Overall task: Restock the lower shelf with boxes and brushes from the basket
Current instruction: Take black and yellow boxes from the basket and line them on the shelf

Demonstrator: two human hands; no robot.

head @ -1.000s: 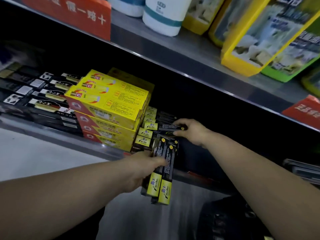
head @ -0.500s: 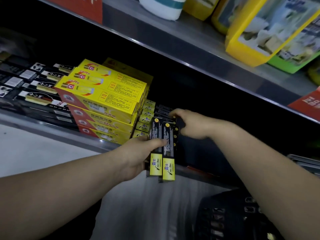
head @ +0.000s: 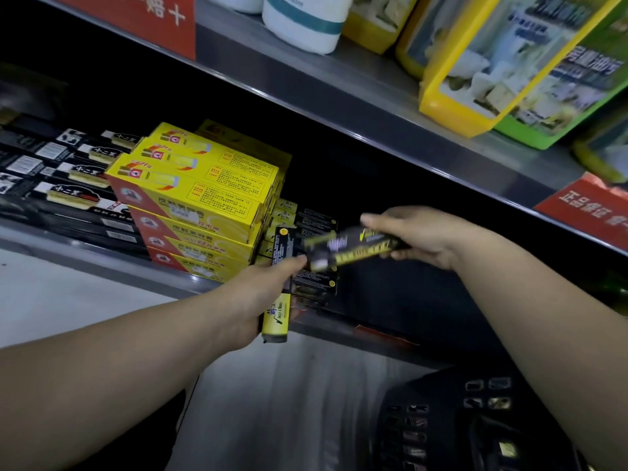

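The upper shelf (head: 339, 93) runs across the top. It carries a white bottle (head: 302, 25) and big yellow and green packs (head: 492, 69), with a red sign (head: 136, 15) on its edge at the left.

Under it is the lower shelf (head: 102, 263), dark inside. The black basket (head: 441, 419) stands on the floor at the bottom right, below this shelf. What is inside it I cannot tell.

On the lower shelf a stack of yellow boxes (head: 204, 198) stands in the middle, several layers high. At the left of it lie black brush packs (head: 68, 185) in rows, just beside the stack. At the right of the stack, touching it, is a pile of small black boxes (head: 314, 219) with yellow ends.

Both bare arms reach to the shelf front. The left grip (head: 258, 300) is clenched around one small box (head: 276, 321), which stands nearly upright before the shelf edge, its yellow end down. The right grip (head: 431, 236) is grasping a second small box (head: 353, 248) with the fingers closed on its right end. This box lies crosswise in the air, in front of the pile and just above the thumb of the left grip. It is blurred, so its print is not readable.
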